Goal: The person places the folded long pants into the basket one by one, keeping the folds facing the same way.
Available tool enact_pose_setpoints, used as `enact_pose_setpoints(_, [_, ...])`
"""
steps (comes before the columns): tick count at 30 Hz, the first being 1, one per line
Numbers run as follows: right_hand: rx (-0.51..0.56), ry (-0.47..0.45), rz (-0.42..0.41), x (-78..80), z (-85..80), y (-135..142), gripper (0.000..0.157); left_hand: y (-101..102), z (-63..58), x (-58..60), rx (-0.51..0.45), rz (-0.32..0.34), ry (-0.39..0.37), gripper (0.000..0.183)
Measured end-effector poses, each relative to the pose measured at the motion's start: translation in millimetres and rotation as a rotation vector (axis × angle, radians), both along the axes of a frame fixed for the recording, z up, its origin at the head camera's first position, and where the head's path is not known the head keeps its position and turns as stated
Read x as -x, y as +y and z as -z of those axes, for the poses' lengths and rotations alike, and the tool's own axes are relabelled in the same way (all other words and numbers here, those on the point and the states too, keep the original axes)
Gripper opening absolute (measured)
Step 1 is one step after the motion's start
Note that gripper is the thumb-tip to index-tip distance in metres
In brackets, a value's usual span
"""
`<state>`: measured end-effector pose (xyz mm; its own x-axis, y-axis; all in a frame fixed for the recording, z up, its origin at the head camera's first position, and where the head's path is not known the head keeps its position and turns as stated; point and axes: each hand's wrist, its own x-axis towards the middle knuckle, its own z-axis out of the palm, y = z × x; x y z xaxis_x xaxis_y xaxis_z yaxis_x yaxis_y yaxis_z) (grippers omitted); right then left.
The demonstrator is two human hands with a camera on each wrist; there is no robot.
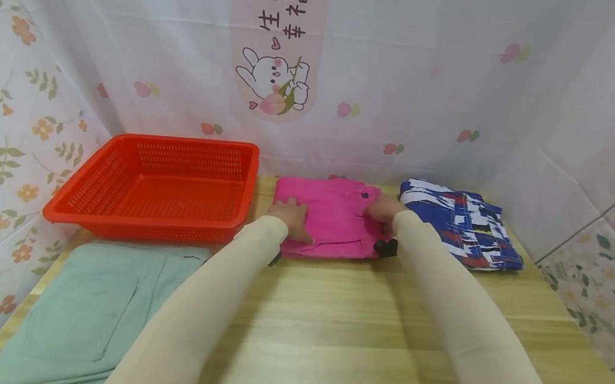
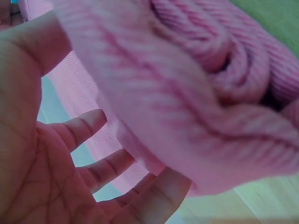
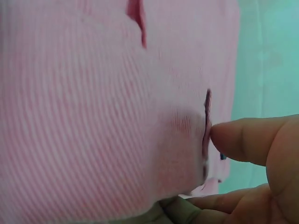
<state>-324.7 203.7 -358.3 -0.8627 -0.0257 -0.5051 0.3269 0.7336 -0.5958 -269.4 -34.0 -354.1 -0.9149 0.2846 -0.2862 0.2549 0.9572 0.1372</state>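
A folded pink garment (image 1: 335,215) of ribbed cloth, with a dark button near its far right corner, lies toward the back of the table. On its left side rests my left hand (image 1: 291,217), fingers spread. Up close in the left wrist view, the left fingers (image 2: 88,128) are fairly straight and touch the thick folded edge of the pink cloth (image 2: 140,93). My right hand (image 1: 383,212) holds the garment's right edge. In the right wrist view its thumb (image 3: 238,140) presses a flap on the ribbed cloth (image 3: 93,121), while the other fingers reach underneath, partly hidden.
A red plastic basket (image 1: 144,226) stands at the back left. In front of it lies a folded pale green garment (image 1: 85,307). Right of the pink one is a folded blue, white and red patterned garment (image 1: 460,223). A printed curtain (image 1: 401,73) hangs behind the table.
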Motion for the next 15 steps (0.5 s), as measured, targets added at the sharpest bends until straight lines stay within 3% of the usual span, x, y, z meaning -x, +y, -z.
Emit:
enact_pose_setpoints(7, [-0.012,0.040,-0.019,-2.5,-2.3,5.0,0.052,1.3,-0.7,0.1,0.017,0.009,0.011,0.078])
enact_pose_setpoints(15, [0.093,-0.006,0.040,-3.5,-3.8,0.8,0.048,0.4,3.0,0.8,0.007,0.001,0.032,0.081])
